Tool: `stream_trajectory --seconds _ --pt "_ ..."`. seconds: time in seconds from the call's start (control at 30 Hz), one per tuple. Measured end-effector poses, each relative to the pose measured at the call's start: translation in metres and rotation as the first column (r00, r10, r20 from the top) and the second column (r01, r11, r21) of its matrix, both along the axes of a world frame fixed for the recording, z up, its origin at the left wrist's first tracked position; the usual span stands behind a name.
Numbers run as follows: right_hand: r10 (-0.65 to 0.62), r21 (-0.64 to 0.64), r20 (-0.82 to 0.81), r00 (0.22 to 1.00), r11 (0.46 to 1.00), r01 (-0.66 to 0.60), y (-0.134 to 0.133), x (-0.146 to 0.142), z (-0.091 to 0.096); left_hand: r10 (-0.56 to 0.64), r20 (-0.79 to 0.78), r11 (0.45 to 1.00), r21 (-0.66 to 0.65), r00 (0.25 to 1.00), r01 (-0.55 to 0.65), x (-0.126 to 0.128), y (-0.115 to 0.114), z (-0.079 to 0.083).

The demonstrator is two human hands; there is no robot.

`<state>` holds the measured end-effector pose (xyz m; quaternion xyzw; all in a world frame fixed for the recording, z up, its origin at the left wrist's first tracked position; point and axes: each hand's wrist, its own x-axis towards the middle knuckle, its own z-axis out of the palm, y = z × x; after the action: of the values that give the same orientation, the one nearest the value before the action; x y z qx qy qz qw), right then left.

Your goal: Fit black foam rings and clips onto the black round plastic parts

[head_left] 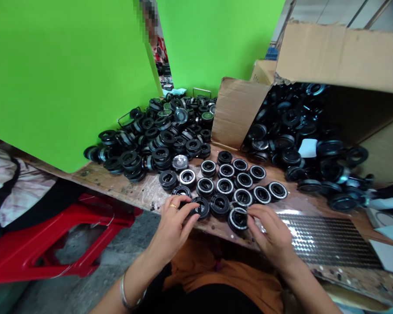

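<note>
My left hand (175, 222), with a ring on one finger, has its fingers bent onto a black round part (201, 208) at the table's front edge. My right hand (271, 231) has thumb and forefinger closed at the right rim of another black round part with a silver-white ring on top (238, 219). Whether a small piece is between these fingertips is hidden. Between the hands stands a plain black round part (220, 204). Behind it are several upright parts with light rings, such as a ringed part (224, 186).
A heap of black round parts (163, 135) covers the back left. At right, a cardboard box (239, 113) lies open, spilling similar parts. A dark sheet with rows of shiny pieces (327, 240) lies right of my right hand. A red stool (62, 244) stands at left.
</note>
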<state>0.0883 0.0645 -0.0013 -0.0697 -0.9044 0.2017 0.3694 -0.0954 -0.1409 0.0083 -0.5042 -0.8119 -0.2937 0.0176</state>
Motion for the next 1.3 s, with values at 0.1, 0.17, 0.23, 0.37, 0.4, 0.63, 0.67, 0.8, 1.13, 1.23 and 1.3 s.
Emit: stream_trajectory --seconds 0.1,0.17,0.23,0.37,0.4,0.63,0.67,0.8,1.13,1.23,1.3 --pt "0.088 0.044 0.031 0.996 0.995 -0.089 -0.005 -0.021 -0.003 -0.02 -0.017 1.0 -0.014 1.0 0.02 0.002 0.005 -0.001" --pt "0.108 0.082 0.058 0.992 0.99 -0.113 -0.007 -0.033 -0.005 -0.033 -0.033 0.999 -0.028 0.999 0.032 0.003 0.01 0.0" --pt "0.119 0.124 0.09 0.989 0.984 -0.13 -0.008 -0.04 -0.007 -0.049 -0.046 0.998 -0.052 0.998 0.046 0.006 0.015 0.002" --pt "0.137 0.198 0.158 0.978 0.966 -0.167 -0.009 -0.043 -0.009 -0.075 -0.059 0.992 -0.107 0.995 0.068 0.01 0.024 0.004" --pt "0.139 0.211 0.177 0.974 0.962 -0.175 -0.01 -0.042 -0.009 -0.078 -0.062 0.99 -0.12 0.995 0.07 0.01 0.025 0.004" --pt "0.15 0.115 0.289 0.946 0.975 -0.19 -0.007 -0.03 0.001 -0.067 -0.089 0.987 -0.15 0.994 0.053 0.011 0.028 0.003" --pt "0.132 0.106 0.291 0.948 0.98 -0.169 -0.006 -0.029 0.001 -0.064 -0.088 0.986 -0.161 0.994 0.049 0.011 0.028 0.004" --pt "0.078 0.12 0.302 0.95 0.986 -0.119 -0.004 -0.027 -0.001 -0.061 -0.086 0.978 -0.202 0.994 0.042 0.016 0.029 0.012" --pt "0.078 0.249 0.366 0.927 0.952 -0.178 -0.006 -0.033 -0.002 -0.062 -0.141 0.964 -0.263 0.988 0.023 0.026 0.028 0.015" --pt "0.068 0.273 0.388 0.919 0.944 -0.185 -0.007 -0.033 -0.002 -0.047 -0.144 0.961 -0.278 0.988 0.005 0.035 0.027 0.012" --pt "0.073 0.278 0.389 0.918 0.941 -0.193 -0.007 -0.034 -0.002 -0.042 -0.147 0.958 -0.288 0.988 -0.002 0.04 0.028 0.011"
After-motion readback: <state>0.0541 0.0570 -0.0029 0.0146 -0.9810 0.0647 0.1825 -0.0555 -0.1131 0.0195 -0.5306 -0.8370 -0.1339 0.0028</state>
